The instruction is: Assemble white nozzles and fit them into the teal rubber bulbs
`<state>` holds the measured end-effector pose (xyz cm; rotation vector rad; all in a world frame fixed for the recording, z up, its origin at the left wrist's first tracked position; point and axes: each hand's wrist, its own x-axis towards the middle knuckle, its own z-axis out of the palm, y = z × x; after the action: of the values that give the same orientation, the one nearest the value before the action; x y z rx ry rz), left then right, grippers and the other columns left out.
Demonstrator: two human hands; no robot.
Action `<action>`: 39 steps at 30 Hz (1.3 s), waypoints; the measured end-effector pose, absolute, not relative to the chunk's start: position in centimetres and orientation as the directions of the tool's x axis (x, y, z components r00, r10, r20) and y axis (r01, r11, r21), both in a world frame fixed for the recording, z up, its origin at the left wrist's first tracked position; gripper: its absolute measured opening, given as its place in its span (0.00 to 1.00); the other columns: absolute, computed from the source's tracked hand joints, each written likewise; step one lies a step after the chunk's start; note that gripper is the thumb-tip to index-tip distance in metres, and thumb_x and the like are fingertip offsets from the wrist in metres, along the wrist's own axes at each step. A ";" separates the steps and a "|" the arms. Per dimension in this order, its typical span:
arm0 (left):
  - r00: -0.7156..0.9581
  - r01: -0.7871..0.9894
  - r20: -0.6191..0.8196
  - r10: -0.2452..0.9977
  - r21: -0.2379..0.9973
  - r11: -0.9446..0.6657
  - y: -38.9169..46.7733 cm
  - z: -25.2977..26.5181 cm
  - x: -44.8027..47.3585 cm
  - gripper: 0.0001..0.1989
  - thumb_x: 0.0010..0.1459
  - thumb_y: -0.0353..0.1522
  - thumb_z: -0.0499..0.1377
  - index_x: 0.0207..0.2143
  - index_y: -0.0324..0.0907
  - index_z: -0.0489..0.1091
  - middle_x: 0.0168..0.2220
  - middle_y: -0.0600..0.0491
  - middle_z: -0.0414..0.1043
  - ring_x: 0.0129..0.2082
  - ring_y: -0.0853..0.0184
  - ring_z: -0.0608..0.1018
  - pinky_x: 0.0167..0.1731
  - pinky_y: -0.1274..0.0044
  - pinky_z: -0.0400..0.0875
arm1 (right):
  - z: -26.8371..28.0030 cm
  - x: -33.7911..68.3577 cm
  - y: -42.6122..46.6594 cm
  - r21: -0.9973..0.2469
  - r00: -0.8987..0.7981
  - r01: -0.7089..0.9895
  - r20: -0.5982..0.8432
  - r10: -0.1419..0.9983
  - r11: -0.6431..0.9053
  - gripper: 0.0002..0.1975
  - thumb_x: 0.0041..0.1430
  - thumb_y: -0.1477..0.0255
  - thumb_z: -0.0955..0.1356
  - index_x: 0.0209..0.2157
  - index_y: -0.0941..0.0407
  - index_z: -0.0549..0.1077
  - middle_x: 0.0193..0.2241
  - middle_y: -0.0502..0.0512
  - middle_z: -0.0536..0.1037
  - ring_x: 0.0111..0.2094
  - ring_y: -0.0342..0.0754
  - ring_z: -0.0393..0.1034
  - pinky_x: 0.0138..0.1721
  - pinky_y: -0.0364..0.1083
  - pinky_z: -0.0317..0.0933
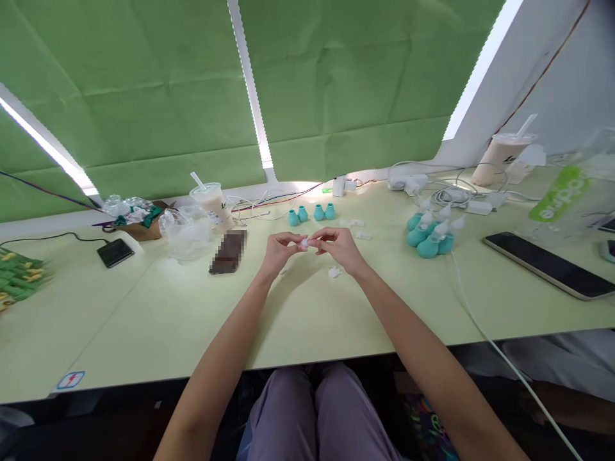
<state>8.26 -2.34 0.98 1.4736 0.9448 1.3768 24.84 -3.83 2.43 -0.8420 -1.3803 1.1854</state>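
Between the fingertips of my left hand (279, 251) and my right hand (340, 247) is a small white plastic piece (304, 242), pinched from both sides above the table. Its exact kind is too small to make out. Behind my hands stand several teal rubber bulbs (318, 212) with open tops. On the right, a cluster of teal bulbs (427, 247) carries translucent white pointed tips (442, 227). Small white plastic parts (364, 235) lie just beyond my right hand, and another white piece (335, 272) rests on the table nearer me.
Left of my hands are a dark pixelated object (229, 251), a drink cup (211, 203), a clear plastic bag (185, 232) and a box (144, 225). To the right lie a phone (552, 264), white cables (444, 195) and a second cup (502, 159). A cable (473, 314) crosses the front edge.
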 end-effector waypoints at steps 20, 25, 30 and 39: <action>0.114 0.162 0.360 0.926 0.913 -0.374 -2.1 0.4 8.3 0.10 0.31 0.35 0.69 0.21 0.43 0.77 0.26 0.51 0.78 0.39 0.58 0.77 0.52 0.64 0.63 | 1.0 25.0 -2.8 -0.974 -0.262 -0.225 0.079 0.962 0.019 0.18 0.29 0.63 0.77 0.23 0.58 0.74 0.23 0.49 0.74 0.24 0.40 0.68 0.32 0.46 0.71; 0.078 0.093 0.348 0.934 0.930 -0.355 -2.2 0.3 8.6 0.12 0.31 0.35 0.70 0.23 0.42 0.77 0.26 0.50 0.77 0.38 0.60 0.77 0.52 0.65 0.62 | 1.0 24.8 -2.9 -0.973 -0.273 -0.231 0.096 0.957 0.032 0.17 0.33 0.62 0.76 0.24 0.57 0.72 0.25 0.48 0.74 0.23 0.39 0.67 0.33 0.47 0.71; 0.056 0.080 0.335 0.940 0.937 -0.339 -2.4 0.5 8.6 0.12 0.31 0.35 0.70 0.24 0.42 0.77 0.28 0.49 0.78 0.44 0.57 0.75 0.50 0.66 0.64 | 1.6 25.0 -3.4 -0.955 -0.321 -0.295 0.070 0.945 -0.030 0.20 0.35 0.64 0.76 0.31 0.55 0.70 0.33 0.49 0.77 0.24 0.40 0.70 0.36 0.49 0.71; 0.065 0.097 0.374 0.925 0.920 -0.379 -1.7 -0.4 8.9 0.13 0.34 0.36 0.69 0.26 0.41 0.76 0.27 0.52 0.76 0.33 0.65 0.75 0.41 0.72 0.68 | 0.6 25.5 -2.5 -0.949 -0.362 -0.313 0.092 0.928 -0.029 0.17 0.38 0.64 0.75 0.32 0.55 0.74 0.31 0.50 0.78 0.27 0.43 0.73 0.39 0.49 0.70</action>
<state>8.93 -1.71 -0.37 1.5949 1.0461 1.4003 25.45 -2.48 0.59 -0.7386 -1.2412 1.5886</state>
